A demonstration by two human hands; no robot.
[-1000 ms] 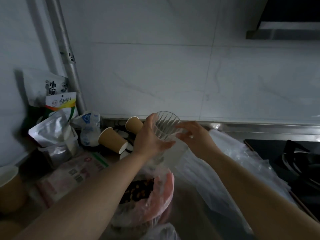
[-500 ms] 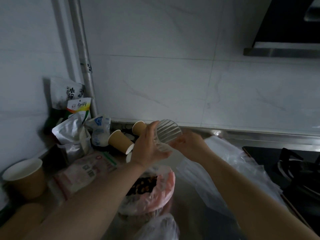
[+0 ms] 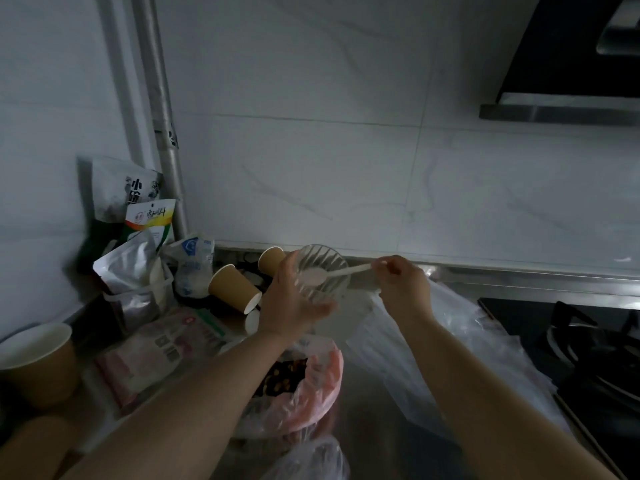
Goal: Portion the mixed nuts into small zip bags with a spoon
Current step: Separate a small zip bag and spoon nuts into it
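Two hands, head view: both raised over the worktop.
left hand: fingers curled round a clear ribbed cup, tilted, mouth to camera.
right hand: pinches the handle of a white spoon, bowl inside cup.
nuts: in open pink bag, below left wrist.
clear zip bags: heaped on worktop under right forearm.
paper cups: tipped over, left of cup.

One head-worn wide-angle view looks forward and down from close above the forearms. The left hand gripping the clear ribbed cup sits just below frame centre; the tiled wall fills everything above that grip, the steel counter below it.
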